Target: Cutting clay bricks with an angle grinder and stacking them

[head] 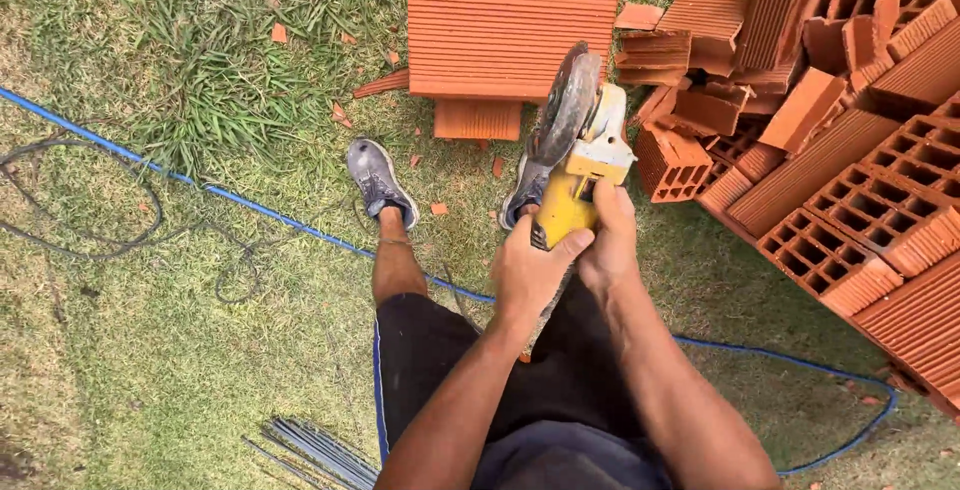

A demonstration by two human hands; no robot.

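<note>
**On the grass, grinder held up, no cut started**

On the grass beyond both hands lies the biggest thing, a heap of hollow clay bricks (850, 150) spreading off to the right of the right hand, many broken, some whole with square cells showing. Straight ahead of the hands, past the disc, a flat ribbed brick (505, 35) lies across two narrower pieces; its top face looks whole, no groove or cut line visible, so I judge cutting on it not begun. Small orange chips scatter around it, so some breaking or cutting of other pieces looks done.

Angle grinder (575, 165): yellow body, pale gear head, grey worn disc with a dark guard, tilted up and away from the hands, in the air above the shoes and not touching any brick. Whether the disc is spinning, cannot tell.

Left hand (530, 275) wraps the rear of the yellow body from below, fingers closed on it. Right hand (608, 240) grips the body just beside it, closed too, thumb up the side.

Below the hands: dark shorts, two grey shoes (378, 180) on the grass. A blue cable (250, 208) runs left of the left hand and loops round behind the right. A thin black wire (90, 240) curls far left. A bundle of thin steel rods (315, 450) lies low left, near the left elbow.
</note>
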